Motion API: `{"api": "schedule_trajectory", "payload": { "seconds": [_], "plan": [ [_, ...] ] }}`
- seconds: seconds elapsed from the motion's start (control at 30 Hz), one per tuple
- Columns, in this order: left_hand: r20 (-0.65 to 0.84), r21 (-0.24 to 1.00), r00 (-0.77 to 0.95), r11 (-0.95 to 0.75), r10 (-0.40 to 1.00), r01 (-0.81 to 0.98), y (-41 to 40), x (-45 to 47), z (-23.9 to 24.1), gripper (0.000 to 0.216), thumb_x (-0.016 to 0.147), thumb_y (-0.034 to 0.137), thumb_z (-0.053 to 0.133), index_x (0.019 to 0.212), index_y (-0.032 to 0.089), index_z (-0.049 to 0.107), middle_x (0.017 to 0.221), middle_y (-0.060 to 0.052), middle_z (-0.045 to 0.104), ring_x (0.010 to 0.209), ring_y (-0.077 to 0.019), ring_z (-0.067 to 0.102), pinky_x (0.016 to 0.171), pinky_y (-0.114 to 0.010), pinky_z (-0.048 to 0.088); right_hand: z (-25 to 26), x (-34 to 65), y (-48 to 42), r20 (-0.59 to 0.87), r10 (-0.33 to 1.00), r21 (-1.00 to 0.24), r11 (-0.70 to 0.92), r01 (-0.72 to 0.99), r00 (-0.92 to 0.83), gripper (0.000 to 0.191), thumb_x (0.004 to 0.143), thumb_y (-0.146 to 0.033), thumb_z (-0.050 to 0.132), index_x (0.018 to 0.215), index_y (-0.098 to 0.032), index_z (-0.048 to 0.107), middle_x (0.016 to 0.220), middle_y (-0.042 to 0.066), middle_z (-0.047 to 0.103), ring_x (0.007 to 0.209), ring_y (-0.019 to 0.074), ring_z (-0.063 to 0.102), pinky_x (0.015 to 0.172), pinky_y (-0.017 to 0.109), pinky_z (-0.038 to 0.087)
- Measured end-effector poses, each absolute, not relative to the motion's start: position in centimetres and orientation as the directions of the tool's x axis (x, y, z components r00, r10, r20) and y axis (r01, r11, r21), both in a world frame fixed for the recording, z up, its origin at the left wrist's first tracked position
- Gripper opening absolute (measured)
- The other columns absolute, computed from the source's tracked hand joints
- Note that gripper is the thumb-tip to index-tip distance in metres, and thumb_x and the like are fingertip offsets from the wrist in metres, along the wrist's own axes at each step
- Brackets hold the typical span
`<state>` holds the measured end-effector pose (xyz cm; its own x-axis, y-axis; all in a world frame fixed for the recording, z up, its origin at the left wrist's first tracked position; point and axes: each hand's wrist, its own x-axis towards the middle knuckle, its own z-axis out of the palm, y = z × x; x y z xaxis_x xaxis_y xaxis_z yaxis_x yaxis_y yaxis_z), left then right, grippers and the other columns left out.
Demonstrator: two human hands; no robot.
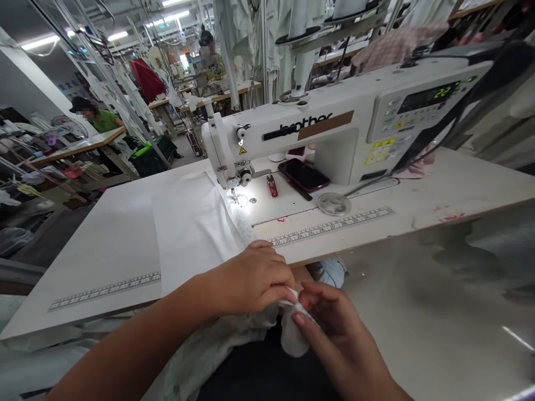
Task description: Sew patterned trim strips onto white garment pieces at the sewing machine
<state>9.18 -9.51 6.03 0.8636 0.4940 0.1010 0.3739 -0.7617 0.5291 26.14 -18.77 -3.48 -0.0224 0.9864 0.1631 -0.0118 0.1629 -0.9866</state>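
Note:
White fabric (188, 223) lies across the table left of the needle, its right edge running under the lit needle area of the sewing machine (326, 106). My left hand (254, 275) is closed, pinching a white strip of cloth (295, 334) just off the table's front edge. On the other side of that strip, my right hand (334, 317) pinches it between thumb and fingers. The strip's lower end hangs in a loop over my lap. More pale cloth (234, 334) drapes below my left forearm.
Red thread snips (272, 186), a phone (304, 175) and a clear round disc (334, 204) lie on the machine bed and table. A printed ruler (334, 225) runs along the front edge. Co-workers (102, 118) sit at tables farther back.

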Motion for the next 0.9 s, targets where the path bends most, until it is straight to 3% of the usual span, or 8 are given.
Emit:
{"api": "schedule_trajectory", "payload": {
  "seconds": [0.17, 0.23, 0.3, 0.4, 0.53, 0.67, 0.8, 0.9],
  "plan": [
    [0.095, 0.562, 0.846, -0.730, 0.525, 0.390, -9.6, 8.4, 5.8, 0.023, 0.090, 0.032, 0.060, 0.073, 0.017, 0.062, 0.069, 0.002, 0.065, 0.071, -0.0124, 0.058, 0.099, -0.036, 0.033, -1.9, 26.4, -17.4, -0.041, 0.950, -0.971, -0.111, -0.212, -0.310, 0.019, 0.097, -0.040, 0.046, 0.106, -0.026, 0.056, 0.073, -0.001, 0.063, 0.062, 0.0140, 0.063, 0.058, 0.027, 0.055],
    [0.126, 0.615, 0.824, -0.695, 0.553, 0.373, -9.7, 8.0, 5.4, 0.023, 0.089, 0.032, 0.062, 0.071, 0.017, 0.062, 0.069, 0.002, 0.065, 0.071, -0.0122, 0.058, 0.098, -0.035, 0.035, -2.0, 26.8, -16.4, 0.074, 0.937, -0.995, 0.044, -0.094, -0.341, 0.015, 0.097, -0.033, 0.048, 0.106, -0.026, 0.059, 0.074, -0.001, 0.065, 0.062, 0.0135, 0.063, 0.058, 0.026, 0.054],
    [0.142, 0.682, 0.783, -0.633, 0.606, 0.366, -9.8, 7.6, 4.9, 0.022, 0.086, 0.032, 0.066, 0.071, 0.018, 0.060, 0.068, 0.003, 0.064, 0.071, -0.0121, 0.059, 0.100, -0.037, 0.035, -2.2, 27.3, -15.2, 0.312, 0.883, -0.925, 0.367, 0.099, -0.352, 0.020, 0.094, -0.023, 0.052, 0.110, -0.029, 0.062, 0.085, 0.001, 0.068, 0.073, 0.0155, 0.065, 0.065, 0.028, 0.054],
    [0.101, 0.845, 0.681, -0.424, 0.725, 0.326, -10.1, 7.2, 3.8, 0.027, 0.077, 0.033, 0.075, 0.080, 0.019, 0.052, 0.069, 0.004, 0.064, 0.070, -0.0126, 0.061, 0.102, -0.042, 0.036, -2.3, 27.9, -13.6, 0.597, 0.655, -0.604, 0.747, 0.278, -0.462, 0.040, 0.090, -0.010, 0.054, 0.122, -0.033, 0.059, 0.101, 0.003, 0.069, 0.093, 0.0185, 0.064, 0.077, 0.032, 0.052],
    [0.205, 0.940, 0.539, -0.317, 0.817, 0.122, -10.7, 7.0, 1.4, 0.054, 0.067, 0.043, 0.082, 0.094, 0.023, 0.040, 0.077, 0.002, 0.066, 0.077, -0.0157, 0.065, 0.099, -0.044, 0.042, -0.9, 27.9, -12.5, 0.676, 0.461, -0.322, 0.886, 0.333, -0.575, 0.033, 0.089, -0.011, 0.058, 0.116, -0.028, 0.063, 0.097, 0.002, 0.070, 0.093, 0.0176, 0.063, 0.078, 0.030, 0.051],
    [0.382, 0.784, 0.317, -0.486, 0.868, 0.385, -10.7, 5.6, -0.5, 0.064, 0.073, 0.054, 0.073, 0.121, 0.022, 0.044, 0.129, -0.016, 0.053, 0.130, -0.0303, 0.044, 0.109, -0.051, 0.033, 0.0, 27.7, -13.1, 0.701, 0.341, -0.144, 0.928, 0.344, -0.627, 0.019, 0.093, -0.010, 0.051, 0.102, -0.018, 0.067, 0.095, 0.004, 0.071, 0.098, 0.0179, 0.061, 0.084, 0.031, 0.049],
    [0.130, 0.434, 0.288, -0.316, 0.949, 0.844, -8.8, -0.5, -0.7, 0.064, 0.090, 0.058, 0.047, 0.141, 0.022, 0.036, 0.152, -0.016, 0.034, 0.144, -0.0362, 0.019, 0.113, -0.066, 0.009, -1.6, 27.3, -13.9, 0.582, 0.325, -0.053, 0.930, 0.364, -0.745, 0.031, 0.100, -0.017, 0.036, 0.103, -0.017, 0.067, 0.112, 0.004, 0.068, 0.115, 0.0204, 0.052, 0.100, 0.036, 0.038],
    [-0.023, 0.257, 0.358, -0.340, 0.933, 0.905, -6.7, -7.1, -0.4, 0.060, 0.094, 0.055, 0.039, 0.144, 0.023, 0.035, 0.153, -0.011, 0.034, 0.144, -0.0289, 0.025, 0.117, -0.056, 0.014, -3.3, 25.7, -14.0, 0.533, 0.348, -0.076, 0.928, 0.365, -0.772, 0.027, 0.098, -0.020, 0.040, 0.099, -0.019, 0.067, 0.107, 0.003, 0.069, 0.108, 0.0207, 0.054, 0.098, 0.035, 0.038]
  ]
}}
